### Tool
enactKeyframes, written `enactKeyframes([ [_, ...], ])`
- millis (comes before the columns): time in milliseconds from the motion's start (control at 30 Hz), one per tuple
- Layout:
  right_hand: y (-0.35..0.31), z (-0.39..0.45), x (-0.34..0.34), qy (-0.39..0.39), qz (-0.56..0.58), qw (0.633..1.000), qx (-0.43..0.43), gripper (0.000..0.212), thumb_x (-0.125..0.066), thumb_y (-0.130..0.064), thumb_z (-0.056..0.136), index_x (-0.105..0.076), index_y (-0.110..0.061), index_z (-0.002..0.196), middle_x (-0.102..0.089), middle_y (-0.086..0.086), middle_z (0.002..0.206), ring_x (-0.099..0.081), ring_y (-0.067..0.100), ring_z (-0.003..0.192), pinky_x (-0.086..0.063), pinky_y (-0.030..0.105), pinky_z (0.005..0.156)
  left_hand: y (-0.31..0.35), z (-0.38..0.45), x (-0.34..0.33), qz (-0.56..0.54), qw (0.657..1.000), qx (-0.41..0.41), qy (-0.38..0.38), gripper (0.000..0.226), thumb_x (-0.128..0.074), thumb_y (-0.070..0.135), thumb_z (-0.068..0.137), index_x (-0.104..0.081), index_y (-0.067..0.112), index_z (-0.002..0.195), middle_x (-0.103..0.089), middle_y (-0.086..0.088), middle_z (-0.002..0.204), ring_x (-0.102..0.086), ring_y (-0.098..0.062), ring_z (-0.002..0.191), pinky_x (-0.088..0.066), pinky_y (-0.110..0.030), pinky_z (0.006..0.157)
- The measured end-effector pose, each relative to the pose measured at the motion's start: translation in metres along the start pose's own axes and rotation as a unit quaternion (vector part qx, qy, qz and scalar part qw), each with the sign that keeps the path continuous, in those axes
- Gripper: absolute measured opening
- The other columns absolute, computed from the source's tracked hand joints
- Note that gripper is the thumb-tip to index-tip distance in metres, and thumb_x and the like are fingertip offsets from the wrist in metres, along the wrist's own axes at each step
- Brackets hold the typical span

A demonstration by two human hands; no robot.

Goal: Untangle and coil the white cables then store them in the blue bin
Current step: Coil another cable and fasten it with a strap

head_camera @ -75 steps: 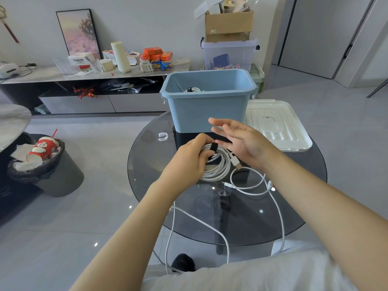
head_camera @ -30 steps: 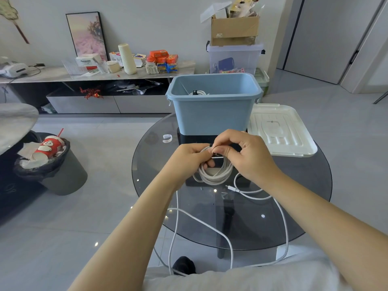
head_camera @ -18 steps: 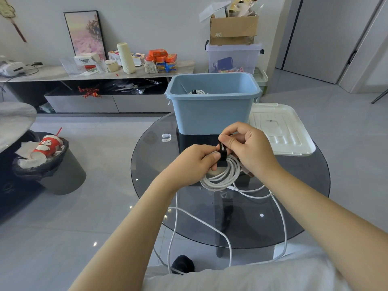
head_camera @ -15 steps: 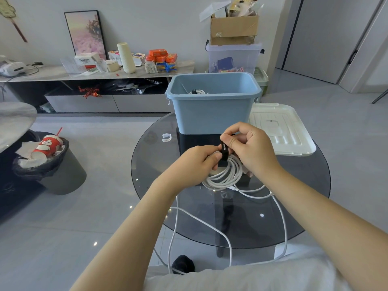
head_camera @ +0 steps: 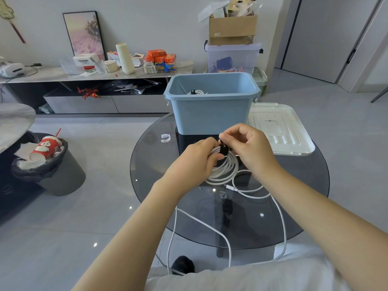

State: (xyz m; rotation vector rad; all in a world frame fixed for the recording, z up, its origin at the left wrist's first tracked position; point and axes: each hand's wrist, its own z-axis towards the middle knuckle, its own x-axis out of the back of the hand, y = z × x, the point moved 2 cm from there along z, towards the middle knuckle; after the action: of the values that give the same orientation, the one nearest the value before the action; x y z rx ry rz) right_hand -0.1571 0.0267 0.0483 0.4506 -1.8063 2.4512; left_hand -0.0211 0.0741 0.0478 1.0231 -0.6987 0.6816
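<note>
White cable coil [head_camera: 225, 168], several neat loops bound by black strap [head_camera: 223, 149], held above glass table [head_camera: 153, 185] at 6 o'clock of blue bin [head_camera: 212, 114]. Left hand [head_camera: 196, 162] grips coil; right hand [head_camera: 248, 147] pinches strap. Since 0.5 s ago: essentially unchanged.

Round table [head_camera: 310, 198], top of dark smoked glass, on a dark central pedestal seen through the pane.

On the glass:
- Blue bin [head_camera: 212, 114], open-topped, standing upright at the far edge on a dark block; a coiled white cable shows inside it.
- White lid [head_camera: 279, 129], lying flat just to the right of the bin, one corner reaching past the table's rim.
- Small clear clip [head_camera: 165, 138], lying alone to the left of the bin.
- Loose white cable [head_camera: 252, 191], looping on the near right part of the glass, its plug end resting on the pane; its length runs off the near edge.
</note>
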Motion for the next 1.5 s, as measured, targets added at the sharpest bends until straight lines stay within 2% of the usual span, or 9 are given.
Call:
enactKeyframes([
  [167, -0.005, -0.001, 0.002, -0.023, 0.095, 0.994, -0.052, 0.01, -0.07, -0.021, 0.082, -0.067, -0.02, 0.073, -0.067, -0.011, 0.064, -0.06, 0.0, 0.062, -0.044, 0.012, 0.059, 0.003, -0.002, -0.002, 0.033, 0.996, -0.046, 0.072, 0.02, -0.053, 0.014, 0.095, -0.057, -0.002, 0.104, -0.06, -0.011, 0.096, -0.053, -0.028, 0.096, -0.03, -0.019, 0.074],
  [333, -0.009, -0.003, 0.003, -0.054, 0.166, 0.98, -0.093, 0.01, -0.069, -0.018, 0.082, -0.066, -0.013, 0.075, -0.066, 0.001, 0.071, -0.06, 0.014, 0.069, -0.048, 0.026, 0.069, 0.002, -0.006, 0.0, -0.022, 0.988, -0.063, 0.137, 0.028, -0.054, 0.018, 0.091, -0.045, 0.012, 0.117, -0.058, -0.001, 0.095, -0.052, -0.02, 0.093, -0.036, -0.02, 0.079],
  [600, -0.01, 0.0, 0.005, -0.144, 0.32, 0.925, -0.148, 0.021, -0.069, -0.015, 0.066, -0.066, -0.014, 0.086, -0.066, -0.003, 0.068, -0.062, 0.01, 0.065, -0.048, 0.019, 0.067, -0.005, -0.006, -0.003, 0.059, 0.949, -0.231, 0.206, 0.023, -0.049, 0.004, 0.09, -0.046, 0.016, 0.11, -0.061, -0.008, 0.079, -0.044, -0.022, 0.075, -0.042, -0.038, 0.07],
  [667, -0.009, 0.002, 0.007, -0.145, 0.295, 0.938, -0.105, 0.018, -0.069, -0.015, 0.067, -0.066, -0.016, 0.085, -0.066, -0.005, 0.068, -0.061, 0.008, 0.066, -0.048, 0.016, 0.067, -0.009, -0.006, -0.004, 0.073, 0.947, -0.235, 0.207, 0.026, -0.05, 0.0, 0.09, -0.047, 0.016, 0.109, -0.06, -0.009, 0.076, -0.044, -0.022, 0.075, -0.042, -0.038, 0.069],
  [867, -0.01, 0.004, 0.01, -0.151, -0.016, 0.986, 0.067, 0.014, -0.062, -0.019, 0.088, -0.069, -0.03, 0.083, -0.066, -0.007, 0.092, -0.064, 0.012, 0.087, -0.05, 0.021, 0.084, -0.017, -0.007, -0.005, 0.053, 0.952, -0.21, 0.215, 0.022, -0.051, 0.005, 0.088, -0.048, 0.017, 0.106, -0.056, 0.003, 0.09, -0.047, -0.018, 0.08, -0.038, -0.026, 0.079],
  [967, -0.01, 0.003, 0.009, -0.178, 0.005, 0.982, 0.06, 0.014, -0.061, -0.015, 0.088, -0.068, -0.026, 0.093, -0.063, -0.006, 0.107, -0.064, 0.012, 0.094, -0.05, 0.02, 0.088, -0.019, -0.008, -0.005, -0.024, 0.969, -0.119, 0.214, 0.024, -0.052, 0.013, 0.085, -0.049, 0.024, 0.106, -0.06, 0.004, 0.096, -0.054, -0.015, 0.087, -0.041, -0.017, 0.083],
  [1067, -0.007, 0.002, 0.008, -0.196, 0.024, 0.98, 0.036, 0.02, -0.066, -0.009, 0.085, -0.067, -0.023, 0.1, -0.071, -0.005, 0.099, -0.066, 0.005, 0.094, -0.05, 0.019, 0.088, -0.02, -0.008, -0.006, -0.092, 0.973, -0.055, 0.205, 0.024, -0.052, 0.019, 0.086, -0.052, 0.031, 0.107, -0.066, 0.002, 0.098, -0.062, -0.017, 0.092, -0.048, -0.023, 0.082],
  [1300, -0.004, 0.004, 0.003, -0.154, -0.022, 0.987, 0.023, 0.019, -0.068, -0.018, 0.084, -0.07, -0.019, 0.103, -0.073, -0.001, 0.096, -0.068, 0.011, 0.091, -0.052, 0.032, 0.091, -0.019, -0.006, -0.005, -0.123, 0.967, -0.006, 0.224, 0.015, -0.06, 0.006, 0.082, -0.066, 0.009, 0.095, -0.068, 0.002, 0.087, -0.061, -0.006, 0.082, -0.044, -0.009, 0.074],
  [1500, -0.001, 0.006, 0.002, -0.162, -0.065, 0.985, 0.018, 0.014, -0.066, -0.014, 0.087, -0.067, -0.022, 0.099, -0.072, -0.001, 0.094, -0.067, 0.013, 0.091, -0.051, 0.035, 0.091, -0.019, -0.007, -0.007, -0.112, 0.974, -0.011, 0.199, 0.014, -0.062, 0.008, 0.083, -0.066, 0.008, 0.096, -0.07, -0.001, 0.09, -0.063, -0.009, 0.084, -0.05, -0.017, 0.076],
])
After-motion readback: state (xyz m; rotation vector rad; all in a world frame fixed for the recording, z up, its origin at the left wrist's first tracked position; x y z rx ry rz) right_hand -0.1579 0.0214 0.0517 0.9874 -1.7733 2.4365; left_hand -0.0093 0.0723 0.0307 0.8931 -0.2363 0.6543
